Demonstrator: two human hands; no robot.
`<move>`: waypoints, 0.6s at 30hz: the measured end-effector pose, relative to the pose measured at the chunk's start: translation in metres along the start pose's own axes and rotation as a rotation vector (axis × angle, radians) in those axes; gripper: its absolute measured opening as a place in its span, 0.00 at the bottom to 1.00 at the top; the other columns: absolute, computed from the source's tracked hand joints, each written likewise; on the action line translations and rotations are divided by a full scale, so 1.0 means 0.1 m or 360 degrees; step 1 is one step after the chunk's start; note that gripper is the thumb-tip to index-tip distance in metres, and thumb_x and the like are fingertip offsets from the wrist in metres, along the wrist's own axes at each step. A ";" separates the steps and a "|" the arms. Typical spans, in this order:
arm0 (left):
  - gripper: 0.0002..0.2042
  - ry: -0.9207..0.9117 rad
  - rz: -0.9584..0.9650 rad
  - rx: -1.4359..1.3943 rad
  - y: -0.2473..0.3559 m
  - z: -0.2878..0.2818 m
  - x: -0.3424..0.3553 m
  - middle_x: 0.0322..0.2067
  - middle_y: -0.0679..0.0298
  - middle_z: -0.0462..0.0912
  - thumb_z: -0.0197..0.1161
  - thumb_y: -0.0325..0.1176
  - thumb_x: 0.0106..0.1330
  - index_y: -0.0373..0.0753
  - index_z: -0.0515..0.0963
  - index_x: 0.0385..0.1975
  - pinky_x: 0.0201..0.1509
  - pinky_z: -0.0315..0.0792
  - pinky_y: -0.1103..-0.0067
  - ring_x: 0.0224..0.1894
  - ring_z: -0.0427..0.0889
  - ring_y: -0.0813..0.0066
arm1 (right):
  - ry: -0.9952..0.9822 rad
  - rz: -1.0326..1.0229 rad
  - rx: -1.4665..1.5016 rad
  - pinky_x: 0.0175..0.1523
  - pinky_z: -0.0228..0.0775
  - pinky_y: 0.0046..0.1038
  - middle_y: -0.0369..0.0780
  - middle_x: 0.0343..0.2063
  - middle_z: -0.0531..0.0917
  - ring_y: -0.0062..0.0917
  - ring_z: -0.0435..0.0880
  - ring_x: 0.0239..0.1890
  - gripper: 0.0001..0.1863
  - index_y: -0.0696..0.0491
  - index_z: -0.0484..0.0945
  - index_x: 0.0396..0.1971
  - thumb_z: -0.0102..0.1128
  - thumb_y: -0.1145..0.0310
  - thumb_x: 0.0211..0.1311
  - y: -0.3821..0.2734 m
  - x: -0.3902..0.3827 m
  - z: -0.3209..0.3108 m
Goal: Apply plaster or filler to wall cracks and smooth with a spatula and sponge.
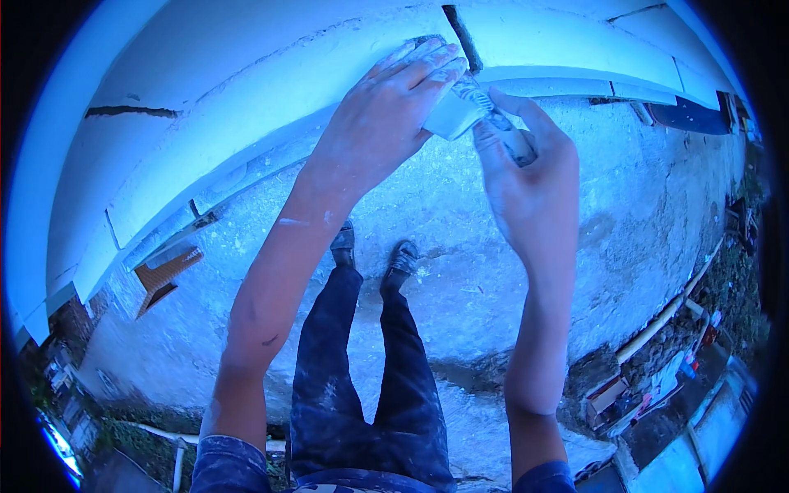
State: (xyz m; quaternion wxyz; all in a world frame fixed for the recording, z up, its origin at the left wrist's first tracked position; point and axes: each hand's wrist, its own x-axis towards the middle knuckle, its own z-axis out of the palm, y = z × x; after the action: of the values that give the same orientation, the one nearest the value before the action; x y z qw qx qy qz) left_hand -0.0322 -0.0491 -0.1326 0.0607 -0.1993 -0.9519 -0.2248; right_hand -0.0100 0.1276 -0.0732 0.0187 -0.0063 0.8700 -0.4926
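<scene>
Both my hands are raised together in front of the pale wall [271, 99]. My left hand [403, 86] has its fingers bent over the far side of a small pale, flat-faced piece [454, 115]; its thumb is hidden. In my right hand [530, 156], thumb and fingers close round a short, grey, smeared handle [518, 146]. A dark-streaked part lies between the handle and the pale piece. Whether they are one tool I cannot tell. Whitish smears cover my left fingers and forearm. Just beyond my fingertips a dark slot [464, 39] cuts the wall.
Another dark gap [131, 111] marks the wall at left. A brown slatted object [168, 275] lies on the rough concrete floor [460, 287]. My shoes [401, 259] stand on that floor. Pipes [657, 329] and scattered debris [666, 382] line the right edge.
</scene>
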 end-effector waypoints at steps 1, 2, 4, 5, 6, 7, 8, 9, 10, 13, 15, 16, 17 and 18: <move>0.32 -0.0040 -0.0044 0.0060 0.02 -0.04 0.01 0.67 0.59 0.72 0.73 0.27 0.56 0.43 0.74 0.64 0.76 0.63 0.64 0.71 0.69 0.56 | -0.0013 -0.0010 -0.0005 0.27 0.70 0.29 0.44 0.16 0.79 0.24 0.76 0.17 0.17 0.59 0.82 0.48 0.66 0.68 0.60 -0.03 -0.01 -0.02; 0.32 -0.0031 -0.0055 0.0059 0.05 -0.07 -0.04 0.67 0.59 0.72 0.73 0.27 0.56 0.43 0.74 0.64 0.76 0.63 0.64 0.71 0.69 0.56 | -0.0053 0.0037 -0.0099 0.27 0.70 0.29 0.44 0.16 0.79 0.25 0.78 0.17 0.17 0.59 0.82 0.48 0.66 0.68 0.61 -0.07 -0.03 -0.04; 0.30 0.0032 0.0017 0.0021 0.12 -0.10 -0.15 0.65 0.58 0.74 0.73 0.29 0.58 0.40 0.74 0.64 0.76 0.64 0.64 0.70 0.70 0.57 | -0.0095 0.0070 -0.0204 0.27 0.71 0.29 0.45 0.16 0.80 0.26 0.79 0.17 0.18 0.59 0.82 0.49 0.65 0.68 0.61 -0.12 -0.12 -0.05; 0.30 0.0048 0.0011 0.0017 0.13 -0.08 -0.17 0.65 0.58 0.74 0.73 0.29 0.58 0.40 0.74 0.64 0.76 0.64 0.64 0.70 0.70 0.57 | -0.0065 0.0040 -0.0275 0.28 0.71 0.30 0.45 0.16 0.80 0.28 0.80 0.18 0.18 0.59 0.82 0.49 0.65 0.67 0.61 -0.12 -0.20 -0.02; 0.29 0.0005 0.0018 0.0042 0.13 -0.07 -0.19 0.64 0.58 0.75 0.72 0.29 0.59 0.39 0.74 0.63 0.75 0.64 0.64 0.69 0.71 0.57 | -0.0034 0.0011 -0.0345 0.28 0.72 0.30 0.45 0.16 0.81 0.30 0.81 0.18 0.18 0.60 0.82 0.49 0.64 0.67 0.62 -0.11 -0.23 0.00; 0.29 -0.0040 0.0026 0.0071 0.15 -0.09 -0.20 0.63 0.57 0.77 0.71 0.29 0.60 0.38 0.74 0.63 0.75 0.64 0.65 0.69 0.72 0.57 | -0.0037 -0.0001 -0.0352 0.28 0.72 0.30 0.45 0.16 0.81 0.30 0.81 0.18 0.18 0.60 0.82 0.49 0.64 0.67 0.62 -0.13 -0.20 0.00; 0.29 -0.0028 0.0020 0.0069 0.12 -0.10 -0.15 0.63 0.57 0.77 0.71 0.29 0.60 0.38 0.74 0.63 0.75 0.64 0.65 0.69 0.72 0.57 | -0.0018 -0.0043 -0.0337 0.28 0.72 0.31 0.46 0.17 0.81 0.31 0.82 0.18 0.18 0.59 0.82 0.49 0.64 0.67 0.62 -0.15 -0.13 0.01; 0.27 0.0009 0.0009 0.0067 0.06 -0.12 -0.05 0.63 0.57 0.77 0.69 0.29 0.61 0.38 0.74 0.63 0.75 0.64 0.65 0.68 0.72 0.58 | 0.0001 -0.0084 -0.0322 0.29 0.73 0.32 0.47 0.17 0.81 0.33 0.84 0.19 0.18 0.59 0.82 0.49 0.64 0.67 0.62 -0.15 -0.05 0.02; 0.26 0.0034 -0.0006 0.0062 0.03 -0.14 0.01 0.62 0.56 0.78 0.68 0.29 0.63 0.38 0.74 0.63 0.75 0.64 0.65 0.68 0.72 0.58 | -0.0008 -0.0081 -0.0328 0.29 0.73 0.32 0.47 0.17 0.81 0.33 0.84 0.19 0.18 0.59 0.82 0.49 0.64 0.67 0.62 -0.13 0.03 0.03; 0.28 0.0044 -0.0085 0.0043 0.00 -0.15 0.10 0.57 0.54 0.80 0.69 0.22 0.58 0.41 0.76 0.61 0.67 0.72 0.64 0.59 0.79 0.54 | -0.0024 -0.0125 -0.0184 0.29 0.73 0.33 0.47 0.17 0.81 0.33 0.84 0.20 0.17 0.59 0.81 0.49 0.63 0.67 0.62 -0.07 0.14 0.06; 0.24 -0.0049 -0.0044 0.0064 0.00 -0.16 0.03 0.62 0.52 0.77 0.65 0.29 0.66 0.37 0.74 0.63 0.73 0.67 0.64 0.66 0.74 0.56 | -0.0014 -0.0088 -0.0305 0.30 0.74 0.34 0.48 0.18 0.82 0.36 0.85 0.21 0.17 0.61 0.81 0.48 0.63 0.67 0.62 -0.07 0.02 0.09; 0.22 0.0045 0.0061 0.0095 0.02 -0.15 -0.04 0.60 0.52 0.79 0.64 0.29 0.66 0.36 0.76 0.61 0.71 0.69 0.64 0.64 0.76 0.56 | -0.0013 -0.0097 -0.0300 0.30 0.74 0.34 0.48 0.18 0.82 0.36 0.85 0.21 0.17 0.61 0.81 0.48 0.63 0.67 0.62 -0.08 -0.05 0.10; 0.20 0.0137 0.0165 0.0127 0.02 -0.14 -0.08 0.58 0.52 0.80 0.64 0.29 0.67 0.36 0.77 0.59 0.69 0.71 0.64 0.62 0.77 0.55 | -0.0021 -0.0084 -0.0276 0.31 0.75 0.35 0.48 0.19 0.83 0.37 0.86 0.22 0.17 0.61 0.81 0.48 0.62 0.67 0.63 -0.08 -0.13 0.10; 0.20 0.0141 0.0164 0.0136 -0.02 -0.14 -0.08 0.58 0.52 0.80 0.64 0.29 0.67 0.36 0.77 0.59 0.69 0.71 0.64 0.62 0.77 0.55 | -0.0029 -0.0071 -0.0252 0.32 0.75 0.36 0.49 0.19 0.83 0.39 0.87 0.22 0.17 0.62 0.81 0.48 0.62 0.67 0.63 -0.08 -0.17 0.12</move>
State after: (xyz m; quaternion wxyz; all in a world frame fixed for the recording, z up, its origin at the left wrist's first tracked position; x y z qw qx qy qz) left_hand -0.0254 -0.0599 -0.1222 0.1226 -0.2351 -0.9455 -0.1891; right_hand 0.0077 0.1137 -0.0719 0.0152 -0.0316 0.9057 -0.4225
